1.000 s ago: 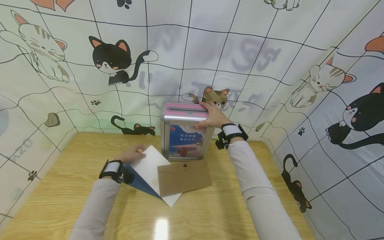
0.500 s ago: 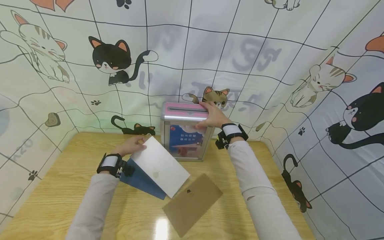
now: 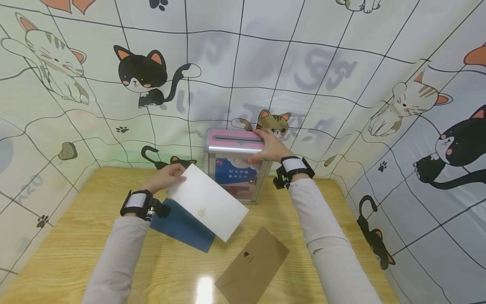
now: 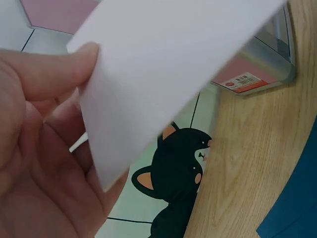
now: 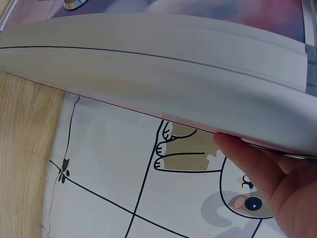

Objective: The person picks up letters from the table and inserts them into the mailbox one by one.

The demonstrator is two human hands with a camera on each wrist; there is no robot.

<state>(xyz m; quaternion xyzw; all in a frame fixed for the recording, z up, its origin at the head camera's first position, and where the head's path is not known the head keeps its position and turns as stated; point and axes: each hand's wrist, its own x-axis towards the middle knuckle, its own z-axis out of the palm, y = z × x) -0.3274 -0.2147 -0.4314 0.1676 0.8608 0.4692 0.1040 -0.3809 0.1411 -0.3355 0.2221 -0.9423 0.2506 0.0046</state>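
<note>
Across the wood-grain table [image 3: 76,253] we go, and there's the pink-topped box [image 3: 237,171], standing upright at the back against the cat-print wall [image 3: 212,63]. Nearest the camera, the brown envelope [image 3: 252,268] lies aslant; only the head view has it. To its left, flat on the wood, the blue envelope [image 3: 182,226], partly covered in view by the white sheet [image 3: 209,200], which slants up just in front of the box. Now the hands! The right hand [image 3: 272,145] grips the box's top right corner, thumb down the front, fingers over the top. The left hand [image 3: 163,179] pinches the sheet's upper corner, thumb pressed on its face. And the left wrist camera alone catches a barcode label [image 4: 240,83] low on the box.
</note>
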